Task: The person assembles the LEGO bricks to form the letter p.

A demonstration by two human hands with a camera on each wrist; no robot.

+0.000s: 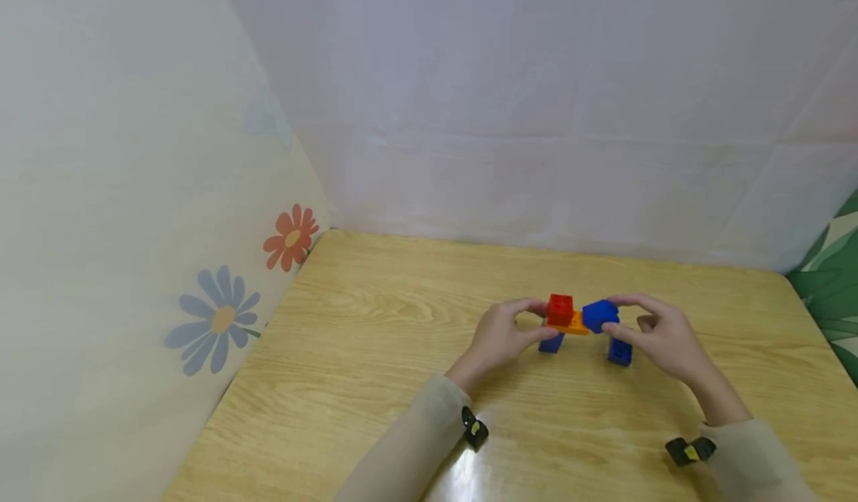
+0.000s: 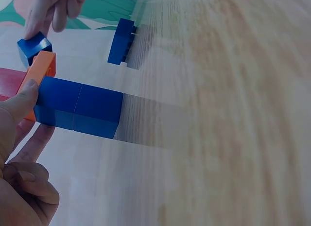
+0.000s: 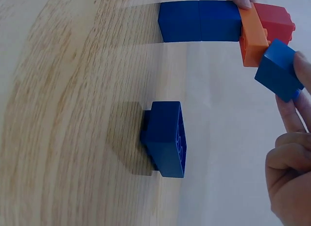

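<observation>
Left fingers [image 2: 30, 91] in a pinch round studded orange brick [image 3: 253, 36]; right fingers [image 3: 305, 70] likewise round tilted blue block [image 3: 277, 70]

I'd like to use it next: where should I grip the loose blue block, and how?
Probably pinch the loose blue block by opposite side walls, from above: it rests upside down on its studs, hollow underside up, and stands apart from the held stack, so its sides look free.

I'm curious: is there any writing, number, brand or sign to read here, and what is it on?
None can be read.
Black device on the left wrist, black device on the right wrist: yellow marks, too small to make out.
Red block, orange block, blue blocks: no lettering visible.
</observation>
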